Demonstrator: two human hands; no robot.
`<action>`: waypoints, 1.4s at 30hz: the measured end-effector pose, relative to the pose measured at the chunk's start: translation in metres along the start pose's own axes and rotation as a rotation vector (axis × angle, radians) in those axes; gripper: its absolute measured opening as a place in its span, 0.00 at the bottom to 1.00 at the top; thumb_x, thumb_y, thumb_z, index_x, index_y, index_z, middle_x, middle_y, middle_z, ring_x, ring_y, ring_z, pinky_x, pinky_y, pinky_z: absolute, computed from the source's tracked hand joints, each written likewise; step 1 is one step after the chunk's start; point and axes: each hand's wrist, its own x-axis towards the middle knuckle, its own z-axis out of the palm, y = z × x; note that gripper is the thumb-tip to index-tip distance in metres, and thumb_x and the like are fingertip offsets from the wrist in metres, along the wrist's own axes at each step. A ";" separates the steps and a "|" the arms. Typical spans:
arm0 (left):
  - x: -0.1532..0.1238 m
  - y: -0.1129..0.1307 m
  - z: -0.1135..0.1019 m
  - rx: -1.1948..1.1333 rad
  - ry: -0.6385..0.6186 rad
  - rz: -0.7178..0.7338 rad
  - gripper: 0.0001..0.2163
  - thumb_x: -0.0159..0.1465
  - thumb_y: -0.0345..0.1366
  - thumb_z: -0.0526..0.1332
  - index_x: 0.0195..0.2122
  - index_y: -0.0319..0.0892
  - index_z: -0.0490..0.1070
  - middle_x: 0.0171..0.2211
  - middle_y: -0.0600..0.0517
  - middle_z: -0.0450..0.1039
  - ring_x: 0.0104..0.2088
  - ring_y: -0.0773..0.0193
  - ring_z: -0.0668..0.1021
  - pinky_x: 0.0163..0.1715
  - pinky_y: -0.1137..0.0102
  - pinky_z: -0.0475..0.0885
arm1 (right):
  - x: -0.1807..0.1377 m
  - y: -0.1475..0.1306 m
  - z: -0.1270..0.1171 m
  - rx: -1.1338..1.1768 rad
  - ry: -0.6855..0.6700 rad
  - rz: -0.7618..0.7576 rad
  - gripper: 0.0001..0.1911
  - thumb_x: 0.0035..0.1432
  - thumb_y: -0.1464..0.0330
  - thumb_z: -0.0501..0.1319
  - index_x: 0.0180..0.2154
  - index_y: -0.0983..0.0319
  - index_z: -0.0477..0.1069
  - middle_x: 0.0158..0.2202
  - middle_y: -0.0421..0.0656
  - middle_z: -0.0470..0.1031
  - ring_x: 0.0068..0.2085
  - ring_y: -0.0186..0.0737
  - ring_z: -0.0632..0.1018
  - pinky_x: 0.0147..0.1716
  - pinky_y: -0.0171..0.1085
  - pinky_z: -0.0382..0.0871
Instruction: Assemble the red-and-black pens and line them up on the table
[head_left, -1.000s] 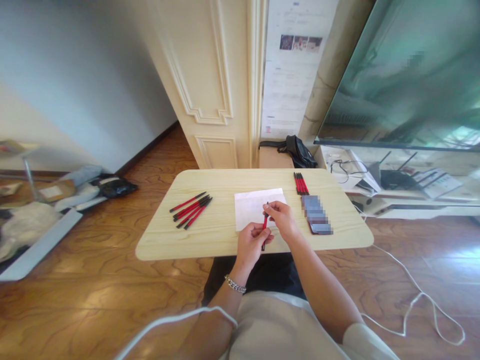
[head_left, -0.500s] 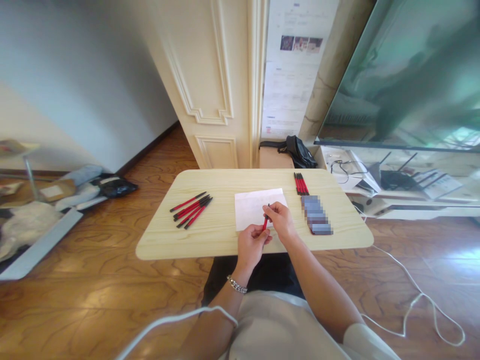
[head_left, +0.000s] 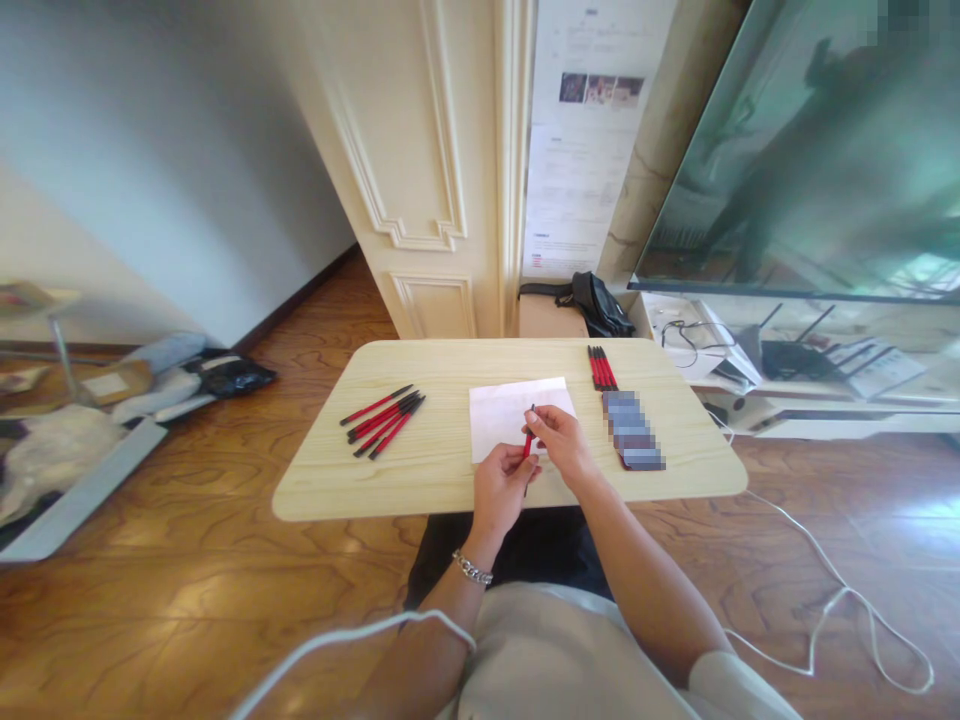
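A red pen with black ends (head_left: 528, 442) is held between both hands above the near edge of the white paper (head_left: 496, 412). My left hand (head_left: 501, 486) is closed on its lower part. The fingers of my right hand (head_left: 561, 440) pinch its upper black end. Several similar red and black pens (head_left: 384, 422) lie fanned out on the left of the table. Another group of several pens (head_left: 602, 368) lies side by side at the back right.
The light wood table (head_left: 420, 365) has rounded corners. A pixelated, phone-like flat object (head_left: 634, 430) lies on its right side. Behind stand a black bag (head_left: 600, 303) on a box and a white TV cabinet (head_left: 795, 415). A white cable (head_left: 810, 640) trails over the floor.
Both hands and the pen have shifted very slightly to the left, and the pen stands a little more upright. The pens on the table have not moved.
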 end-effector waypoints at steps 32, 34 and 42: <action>0.027 0.018 -0.056 0.547 0.269 0.303 0.13 0.60 0.45 0.60 0.39 0.42 0.74 0.35 0.47 0.78 0.35 0.61 0.79 0.39 0.69 0.73 | 0.009 0.002 -0.023 0.528 0.129 0.204 0.27 0.52 0.43 0.56 0.27 0.61 0.71 0.24 0.42 0.72 0.25 0.34 0.72 0.23 0.33 0.65; 0.030 0.017 -0.060 0.639 0.295 0.321 0.12 0.61 0.45 0.59 0.39 0.43 0.74 0.36 0.48 0.78 0.35 0.60 0.79 0.39 0.68 0.72 | 0.012 0.003 -0.023 0.575 0.139 0.173 0.24 0.52 0.46 0.58 0.25 0.61 0.69 0.30 0.44 0.75 0.30 0.36 0.74 0.28 0.35 0.68; 0.034 0.013 -0.063 0.738 0.227 0.309 0.11 0.61 0.42 0.59 0.39 0.44 0.75 0.38 0.49 0.78 0.36 0.60 0.79 0.41 0.67 0.72 | 0.011 -0.002 -0.032 0.700 0.055 0.097 0.24 0.54 0.44 0.54 0.28 0.58 0.66 0.17 0.34 0.55 0.18 0.31 0.58 0.18 0.33 0.56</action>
